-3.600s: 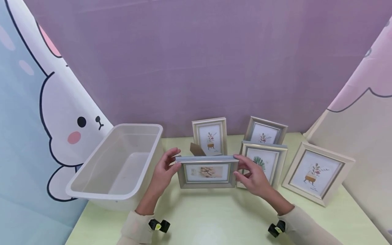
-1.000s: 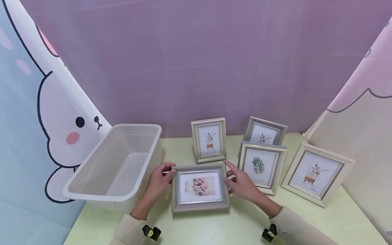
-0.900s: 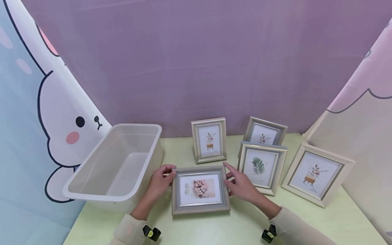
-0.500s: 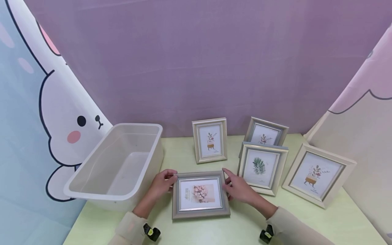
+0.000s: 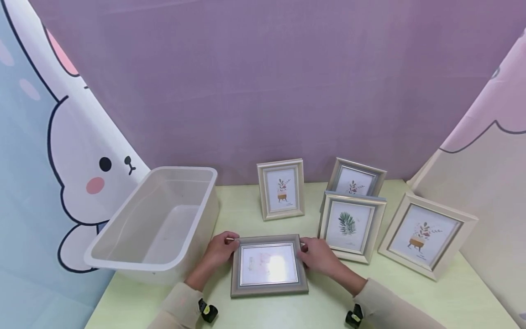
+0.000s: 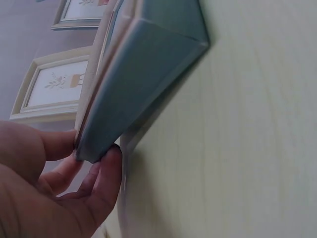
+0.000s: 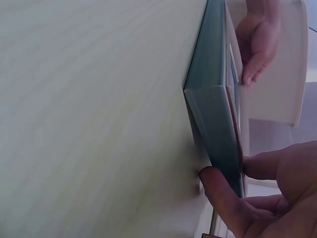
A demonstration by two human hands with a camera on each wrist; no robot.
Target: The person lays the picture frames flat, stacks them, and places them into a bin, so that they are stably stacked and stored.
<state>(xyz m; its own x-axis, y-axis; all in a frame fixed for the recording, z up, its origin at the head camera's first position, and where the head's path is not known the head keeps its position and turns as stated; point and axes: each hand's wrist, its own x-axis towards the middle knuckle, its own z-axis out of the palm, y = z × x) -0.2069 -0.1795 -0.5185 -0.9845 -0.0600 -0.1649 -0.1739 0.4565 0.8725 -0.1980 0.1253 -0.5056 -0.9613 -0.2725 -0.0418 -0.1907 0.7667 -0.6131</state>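
A grey picture frame lies face up, almost flat, on the table, with glare over its picture. My left hand pinches its far left corner. In the left wrist view, the thumb is on the face and a finger is under the edge. My right hand grips the far right corner, thumb above and a finger beneath. Both wrist views show the frame slanted, its far side raised a little and its near edge down on the tabletop.
Left of the hands stands a deep white plastic bin. Behind is a standing cream frame. To the right stand a palm-leaf frame, a grey frame partly hidden behind it, and a larger cream frame.
The grey frame, earlier held upright and then leaning back, has been lowered towards the tabletop. Both hands went down and nearer with it, keeping hold of its corners.
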